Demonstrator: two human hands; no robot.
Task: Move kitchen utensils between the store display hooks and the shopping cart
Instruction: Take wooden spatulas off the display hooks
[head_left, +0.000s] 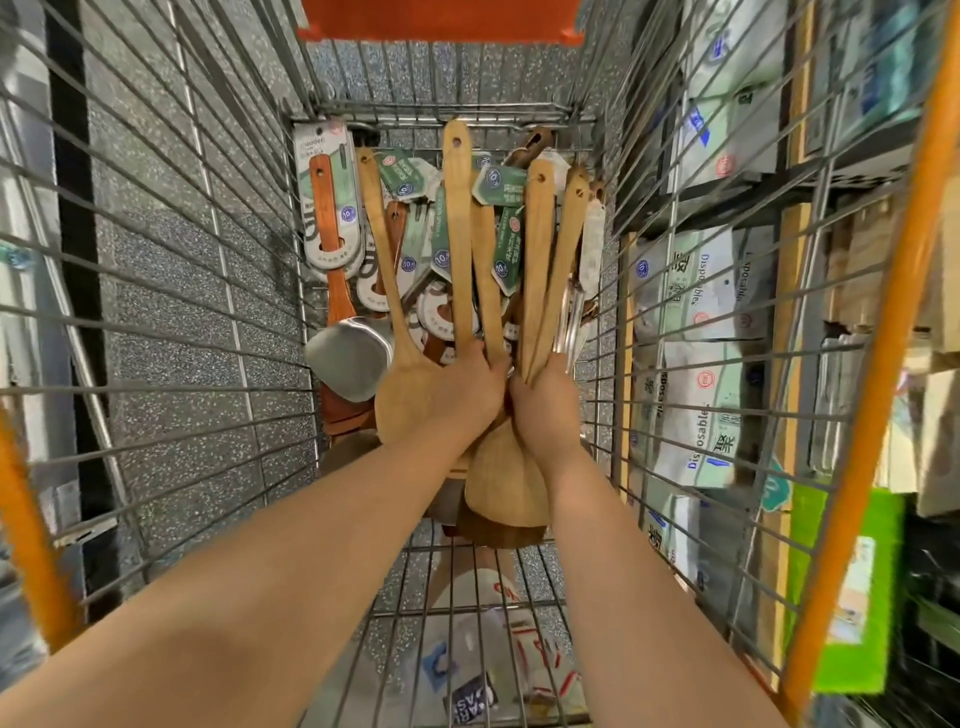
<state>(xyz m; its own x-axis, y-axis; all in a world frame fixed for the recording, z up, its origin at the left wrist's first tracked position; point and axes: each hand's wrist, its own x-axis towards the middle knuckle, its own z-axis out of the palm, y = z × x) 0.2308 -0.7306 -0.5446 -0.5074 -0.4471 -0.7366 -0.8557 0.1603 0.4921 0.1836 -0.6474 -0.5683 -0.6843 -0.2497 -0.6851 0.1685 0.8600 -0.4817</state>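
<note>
Both hands are down inside the shopping cart (691, 291), side by side and almost touching. My left hand (462, 387) is closed around light wooden spatula handles (457, 234), which fan upward away from me. Left of that hand, a metal ladle with a reddish wooden handle (343, 338) lies on the cart floor, still on its white card. A broad wooden spatula (400, 384) lies just beside my left hand; whether I grip it, I cannot tell. My right hand (543, 400) is closed around two more pale wooden handles (540, 270), with a clear plastic piece just to their right. Green price tags (506, 192) hang among the handle ends. Beyond the right wall, shelves hold packs marked "Disposable" (701, 415).
</note>
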